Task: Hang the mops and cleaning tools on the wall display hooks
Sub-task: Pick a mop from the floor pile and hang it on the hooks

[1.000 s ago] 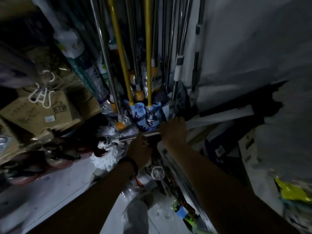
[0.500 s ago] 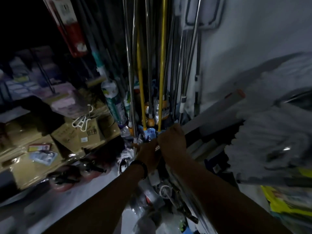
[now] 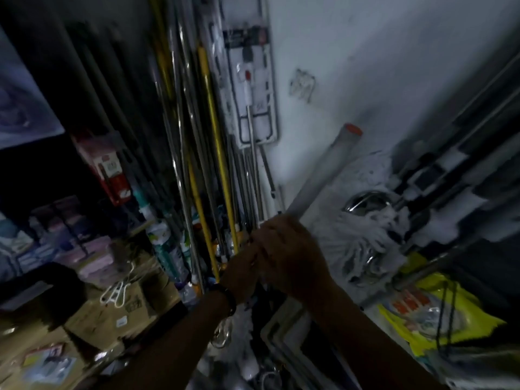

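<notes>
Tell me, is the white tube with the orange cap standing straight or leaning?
Leaning. The tube slants up to the right, its orange cap by the wall.

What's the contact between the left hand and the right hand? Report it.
Cannot tell. In the head view the right hand overlaps the left hand with no visible gap, but darkness and blur hide any real contact.

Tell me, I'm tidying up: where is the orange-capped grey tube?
Head view, right of centre: the grey tube leans on the white wall, rising from behind the right hand, beside the white mop head.
</notes>
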`<control>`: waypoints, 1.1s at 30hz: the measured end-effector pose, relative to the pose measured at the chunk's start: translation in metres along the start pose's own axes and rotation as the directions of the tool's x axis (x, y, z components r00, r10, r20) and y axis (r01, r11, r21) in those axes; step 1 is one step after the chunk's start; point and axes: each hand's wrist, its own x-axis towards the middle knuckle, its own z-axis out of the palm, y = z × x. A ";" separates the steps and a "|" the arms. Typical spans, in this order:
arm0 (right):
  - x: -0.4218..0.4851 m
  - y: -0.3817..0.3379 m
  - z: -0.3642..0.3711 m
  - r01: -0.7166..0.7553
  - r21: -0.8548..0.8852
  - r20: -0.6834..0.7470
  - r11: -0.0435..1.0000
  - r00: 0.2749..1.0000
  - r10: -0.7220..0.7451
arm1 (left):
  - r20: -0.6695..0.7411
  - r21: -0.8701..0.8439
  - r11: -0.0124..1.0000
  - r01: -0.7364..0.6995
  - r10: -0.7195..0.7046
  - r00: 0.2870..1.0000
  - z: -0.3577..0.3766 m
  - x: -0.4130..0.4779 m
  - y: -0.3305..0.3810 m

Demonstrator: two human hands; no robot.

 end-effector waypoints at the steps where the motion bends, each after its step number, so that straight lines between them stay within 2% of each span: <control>1: 0.007 -0.001 -0.024 -0.164 0.073 -0.120 0.984 0.978 0.172 | 0.008 -0.066 0.998 -0.016 0.016 1.000 -0.003 0.003 0.010; 2: 0.009 0.006 -0.043 -0.312 0.137 -0.286 0.940 0.896 0.339 | 0.012 -0.100 0.995 0.003 -0.001 1.000 -0.007 0.005 0.022; 3: 0.018 0.012 -0.066 -0.439 0.220 -0.385 0.871 0.782 0.490 | 0.000 -0.064 0.998 -0.012 0.012 1.000 -0.011 0.009 0.036; 4: 0.025 0.017 -0.084 -0.520 0.290 -0.411 0.803 0.690 0.595 | -0.004 -0.036 0.999 -0.037 0.037 0.999 -0.014 0.013 0.054; 5: 0.034 0.019 -0.101 -0.566 0.342 -0.388 0.750 0.642 0.661 | 0.004 -0.032 0.997 -0.073 0.073 0.997 -0.018 0.015 0.072; 10: 0.083 0.035 -0.173 -0.511 0.549 -0.248 0.662 0.656 0.713 | 0.032 0.021 0.967 -0.254 0.254 0.967 -0.027 0.020 0.145; 12: 0.097 0.039 -0.197 -0.478 0.553 -0.298 0.682 0.651 0.698 | 0.035 -0.027 0.947 -0.320 0.321 0.946 -0.032 0.022 0.174; 15: 0.113 0.042 -0.236 -0.425 0.564 -0.376 0.708 0.631 0.679 | 0.044 -0.002 0.917 -0.398 0.398 0.916 -0.040 0.025 0.215; 18: 0.125 0.038 -0.276 -0.371 0.613 -0.426 0.697 0.588 0.688 | 0.083 -0.008 0.915 -0.403 0.403 0.912 -0.049 0.031 0.255; 21: 0.136 0.034 -0.309 -0.363 0.563 -0.497 0.743 0.569 0.655 | 0.129 -0.068 0.888 -0.455 0.460 0.878 -0.054 0.028 0.301; 23: 0.143 0.030 -0.328 -0.378 0.494 -0.540 0.783 0.573 0.617 | 0.168 -0.209 0.865 -0.456 0.491 0.855 -0.053 0.017 0.336; 24: 0.147 0.028 -0.336 -0.378 0.478 -0.550 0.793 0.575 0.605 | 0.146 -0.303 0.843 -0.445 0.502 0.852 -0.051 0.013 0.352; 27: 0.155 0.029 -0.365 -0.394 0.447 -0.564 0.803 0.572 0.595 | -0.002 -0.420 0.712 -0.563 0.619 0.785 -0.048 0.000 0.397; 29: 0.159 0.032 -0.389 -0.401 0.446 -0.568 0.800 0.564 0.600 | -0.014 -0.474 0.660 -0.583 0.656 0.754 -0.046 -0.002 0.424; 33: 0.174 0.035 -0.444 -0.417 0.393 -0.606 0.819 0.553 0.572 | -0.014 -0.474 0.611 -0.634 0.715 0.699 -0.046 0.002 0.475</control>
